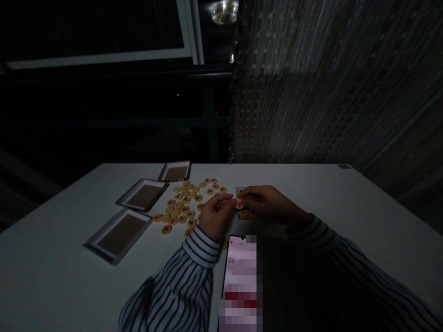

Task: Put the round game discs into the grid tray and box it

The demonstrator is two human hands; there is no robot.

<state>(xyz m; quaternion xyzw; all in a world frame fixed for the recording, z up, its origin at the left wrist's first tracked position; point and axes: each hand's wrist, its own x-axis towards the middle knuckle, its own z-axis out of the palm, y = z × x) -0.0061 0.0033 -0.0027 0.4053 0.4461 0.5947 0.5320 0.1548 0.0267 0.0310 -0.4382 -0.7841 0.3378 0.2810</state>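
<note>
Several round pale game discs point(183, 203) with red and dark marks lie scattered on the white table point(51, 258). My left hand point(215, 216) rests beside them, fingers curled, thumb and forefinger meeting at one disc point(239, 204). My right hand point(269, 203) is curled too and touches that same disc from the right. More discs point(244, 213) lie under my right hand, near a small square piece point(239, 190). Both sleeves are striped.
Three shallow box trays or lids lie left of the discs: one at the front point(117, 234), one in the middle point(142, 194), one at the back point(175, 171). A lit phone point(238, 276) lies between my forearms. A beaded curtain point(328, 83) hangs behind the table.
</note>
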